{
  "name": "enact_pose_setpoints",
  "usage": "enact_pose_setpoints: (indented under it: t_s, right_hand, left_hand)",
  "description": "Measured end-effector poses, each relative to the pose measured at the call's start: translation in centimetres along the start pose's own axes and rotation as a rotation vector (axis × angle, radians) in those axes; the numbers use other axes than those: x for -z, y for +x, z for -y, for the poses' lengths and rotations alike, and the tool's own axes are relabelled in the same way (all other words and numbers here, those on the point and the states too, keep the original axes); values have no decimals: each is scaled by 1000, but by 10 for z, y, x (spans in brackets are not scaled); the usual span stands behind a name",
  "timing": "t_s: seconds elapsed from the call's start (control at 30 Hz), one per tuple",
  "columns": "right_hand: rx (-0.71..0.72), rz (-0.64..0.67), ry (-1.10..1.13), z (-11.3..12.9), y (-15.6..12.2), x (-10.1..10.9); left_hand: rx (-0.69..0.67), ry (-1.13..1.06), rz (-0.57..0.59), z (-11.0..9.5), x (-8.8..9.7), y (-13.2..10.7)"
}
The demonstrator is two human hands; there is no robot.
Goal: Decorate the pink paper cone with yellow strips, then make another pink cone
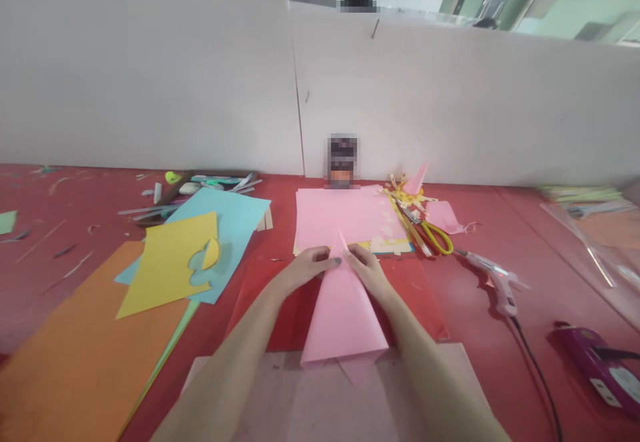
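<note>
A pink paper cone [343, 312] lies on a red sheet [260, 302] in front of me, its tip pointing away. My left hand [305, 267] pinches the cone near its tip from the left. My right hand [367, 267] grips the same narrow end from the right, fingers closed on the paper. The wide end of the cone rests toward me over a pale board [280, 395].
Pink sheets [340, 215] lie beyond the cone. Yellow-handled scissors [425, 232] and a small pink cone [416, 179] sit right of them. A glue gun [495, 279] with its cord lies at the right. Yellow [165, 262], blue [240, 219] and orange [75, 355] sheets lie at the left.
</note>
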State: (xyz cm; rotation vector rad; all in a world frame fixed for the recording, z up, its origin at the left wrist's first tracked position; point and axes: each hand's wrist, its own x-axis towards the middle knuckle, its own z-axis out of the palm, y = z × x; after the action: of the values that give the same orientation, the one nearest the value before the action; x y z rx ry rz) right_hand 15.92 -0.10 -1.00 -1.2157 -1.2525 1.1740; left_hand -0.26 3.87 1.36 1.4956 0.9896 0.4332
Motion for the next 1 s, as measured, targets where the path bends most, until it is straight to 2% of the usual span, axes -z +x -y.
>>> enact_pose_setpoints:
  t_s: [0.1,0.3,0.37,0.47,0.57,0.67,0.77,1.0]
  right_hand:
    - [-7,4,40,1,-2,-1]
    - [-5,-120,62,-2,0,-4]
    - [-4,-129,45,-2,1,-3]
    - [-21,-74,29,2,0,0]
    - [-144,39,77,8,-5,4]
    - [-243,117,115,11,-8,7]
    - [-217,128,98,7,-7,9]
    - [-161,134,45,2,-5,12]
  left_hand:
    - [6,-2,6,-2,-1,-1]
    - [-55,-10,164,-7,2,-5]
    - [-48,5,184,-7,4,-5]
    - [2,-14,154,-5,6,-5]
    - [24,-68,100,-2,9,-5]
    - [-5,-33,-6,0,11,-4]
    - [-20,30,-72,3,12,-2]
    - [-44,196,-108,5,11,3]
